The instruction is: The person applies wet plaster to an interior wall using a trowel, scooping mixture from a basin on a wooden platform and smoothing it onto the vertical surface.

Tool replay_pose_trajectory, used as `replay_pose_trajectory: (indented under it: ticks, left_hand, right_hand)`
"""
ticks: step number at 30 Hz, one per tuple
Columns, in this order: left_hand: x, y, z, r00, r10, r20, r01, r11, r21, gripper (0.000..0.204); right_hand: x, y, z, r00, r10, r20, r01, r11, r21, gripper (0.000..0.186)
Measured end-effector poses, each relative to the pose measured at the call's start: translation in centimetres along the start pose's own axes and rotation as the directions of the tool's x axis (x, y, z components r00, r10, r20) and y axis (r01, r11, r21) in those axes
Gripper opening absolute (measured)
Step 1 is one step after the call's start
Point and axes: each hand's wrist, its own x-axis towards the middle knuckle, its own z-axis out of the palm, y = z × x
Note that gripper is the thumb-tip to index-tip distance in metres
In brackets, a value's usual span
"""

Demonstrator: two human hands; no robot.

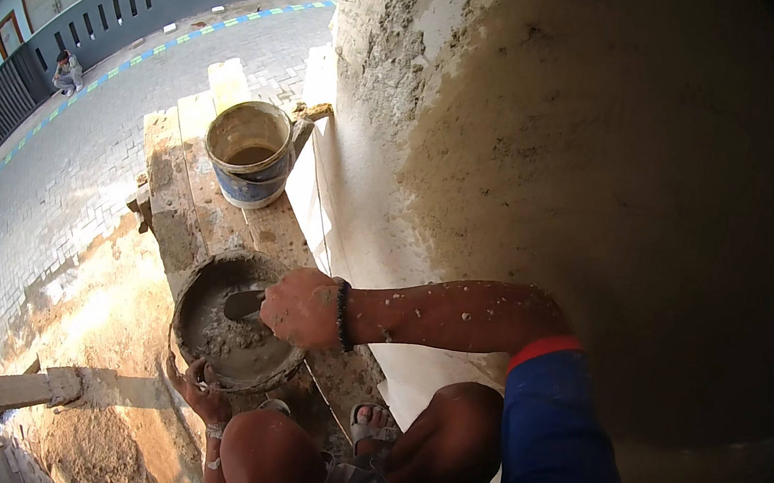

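— Starting at the left, what do you see?

— Paved street far below, and a wooden beam jutting out at the lower left. Then the left hand, its fingers curled closed over the near rim of a round mortar pan, gripping it from below.

— Where does the pan sit?

— On a plank scaffold board, at its near end. Wet grey mortar lies in the bottom.

— And the other hand?

— The right hand reaches over the pan, fingers wrapped shut around the handle of a trowel, whose blade lies down in the pan just above the mortar.

— Anything farther along the board?

— A bucket with muddy liquid, well apart from the pan. Right of everything rises a rough plastered wall.
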Motion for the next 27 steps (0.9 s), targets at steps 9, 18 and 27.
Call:
replay_pose_trajectory:
  ticks: [9,18,27]
  left_hand:
    - [-0.6,-4.4,3.1,0.950,0.311,0.006,-0.310,0.950,-0.036,0.038]
    - [0.4,2.1,5.3,0.967,0.230,0.108,-0.236,0.971,0.046,0.048]
    - [-0.3,2.7,5.8,0.978,0.194,0.079,-0.201,0.975,0.092,0.062]
  right_hand:
    - [4.1,2.0,11.6,0.968,0.219,0.123,-0.207,0.973,-0.105,0.013]
    - [1.3,1.6,12.9,0.952,0.095,0.290,-0.081,0.995,-0.060,0.014]
    - [-0.4,-0.6,9.2,1.000,0.009,0.029,-0.007,0.997,-0.080,0.011]
